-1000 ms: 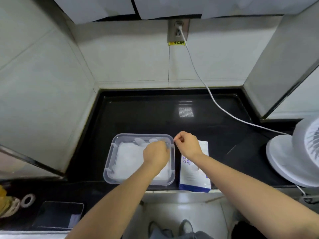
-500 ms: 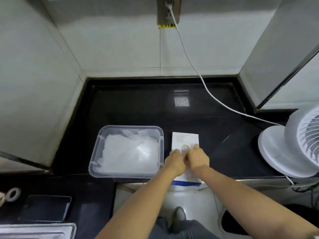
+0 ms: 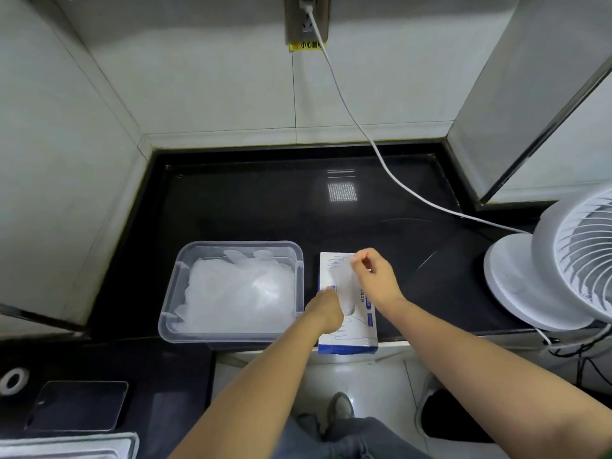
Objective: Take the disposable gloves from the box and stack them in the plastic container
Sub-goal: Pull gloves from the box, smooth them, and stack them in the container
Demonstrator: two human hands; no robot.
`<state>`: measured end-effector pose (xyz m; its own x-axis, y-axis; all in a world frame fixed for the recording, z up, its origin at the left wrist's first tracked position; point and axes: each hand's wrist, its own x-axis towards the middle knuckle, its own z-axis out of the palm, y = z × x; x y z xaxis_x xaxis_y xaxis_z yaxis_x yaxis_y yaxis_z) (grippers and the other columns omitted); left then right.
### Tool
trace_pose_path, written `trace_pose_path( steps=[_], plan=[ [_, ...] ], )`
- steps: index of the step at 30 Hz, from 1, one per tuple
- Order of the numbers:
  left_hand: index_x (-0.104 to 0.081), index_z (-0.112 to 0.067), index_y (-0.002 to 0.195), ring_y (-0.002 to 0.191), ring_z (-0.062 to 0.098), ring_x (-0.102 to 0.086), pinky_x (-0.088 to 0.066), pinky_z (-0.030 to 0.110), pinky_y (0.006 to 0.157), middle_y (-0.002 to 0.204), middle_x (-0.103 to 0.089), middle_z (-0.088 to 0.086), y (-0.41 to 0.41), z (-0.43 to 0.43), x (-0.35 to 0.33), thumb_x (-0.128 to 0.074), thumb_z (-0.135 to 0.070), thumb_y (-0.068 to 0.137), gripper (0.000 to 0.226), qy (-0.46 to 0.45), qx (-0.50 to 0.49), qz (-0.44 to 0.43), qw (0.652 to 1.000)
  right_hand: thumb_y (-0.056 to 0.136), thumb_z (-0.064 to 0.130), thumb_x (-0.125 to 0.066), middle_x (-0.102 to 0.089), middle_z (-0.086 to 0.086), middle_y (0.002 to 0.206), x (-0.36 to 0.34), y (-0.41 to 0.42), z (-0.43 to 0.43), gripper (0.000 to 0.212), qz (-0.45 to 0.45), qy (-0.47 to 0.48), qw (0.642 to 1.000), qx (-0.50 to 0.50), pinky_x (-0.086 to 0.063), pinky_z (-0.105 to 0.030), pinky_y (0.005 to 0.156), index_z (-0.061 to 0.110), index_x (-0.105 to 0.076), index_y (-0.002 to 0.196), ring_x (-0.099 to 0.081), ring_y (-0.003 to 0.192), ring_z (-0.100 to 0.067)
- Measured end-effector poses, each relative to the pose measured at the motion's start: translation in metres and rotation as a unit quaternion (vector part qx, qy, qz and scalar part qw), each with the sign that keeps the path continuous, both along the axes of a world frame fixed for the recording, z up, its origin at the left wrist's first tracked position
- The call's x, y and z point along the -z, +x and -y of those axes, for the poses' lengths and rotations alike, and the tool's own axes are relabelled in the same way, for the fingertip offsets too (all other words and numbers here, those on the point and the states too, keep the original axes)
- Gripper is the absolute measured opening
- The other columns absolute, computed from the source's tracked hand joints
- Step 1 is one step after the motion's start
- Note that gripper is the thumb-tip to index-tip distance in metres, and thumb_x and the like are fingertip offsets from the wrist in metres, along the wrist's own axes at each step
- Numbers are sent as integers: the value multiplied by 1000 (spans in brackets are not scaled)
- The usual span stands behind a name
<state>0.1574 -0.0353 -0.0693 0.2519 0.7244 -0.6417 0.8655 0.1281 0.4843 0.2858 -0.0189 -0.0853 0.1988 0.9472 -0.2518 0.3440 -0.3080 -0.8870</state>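
Note:
A white and blue glove box [image 3: 356, 336] lies flat at the front edge of the black counter [image 3: 265, 207]. Left of it stands a clear plastic container [image 3: 180, 276] holding a pile of translucent gloves [image 3: 241, 293]. My right hand [image 3: 374, 276] pinches one thin clear glove [image 3: 344, 283] and holds it lifted above the box. My left hand [image 3: 326, 309] rests on the box's left side, fingers curled against the lower end of that glove.
A white desk fan [image 3: 556, 260] stands at the right of the counter, its white cable [image 3: 364, 134] running to a wall socket [image 3: 306, 18]. A phone [image 3: 77, 405] and a tape roll [image 3: 13, 380] lie on a lower surface at the left.
Both hands left the container and came together over the box. Since then my right hand has risen, drawing a clear glove out of it.

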Motion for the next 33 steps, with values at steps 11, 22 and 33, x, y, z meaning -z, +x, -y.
trace_pose_path(
  steps=[11, 22, 33],
  plan=[
    [-46, -9, 133, 111, 26, -58, -49, 28, 90, 128, -56, 10, 1, -1, 0, -45, -17, 102, 32, 52, -88, 33, 994, 97, 32, -56, -58, -2, 82, -2, 11, -8, 24, 11, -82, 995, 53, -45, -23, 63, 11, -53, 85, -55, 75, -14],
    [-69, -19, 110, 110, 15, -53, -44, 17, 93, 123, -48, -3, 9, -6, 1, -69, -33, 89, 26, 243, -130, 105, 955, 94, 21, -66, -68, -9, 89, -12, 14, 3, 15, -154, -81, 983, 56, -55, -29, 65, 8, -61, 90, -65, 80, -21],
    [-63, -3, 111, 94, 23, -62, -46, 23, 75, 109, -65, 14, 10, -19, -4, -38, -22, 105, 32, 156, -278, 78, 945, 94, 16, -46, -61, 3, 70, -14, 26, 23, 20, -120, -75, 990, -19, -48, -26, 62, 5, -54, 79, -56, 67, -14]
  ],
)
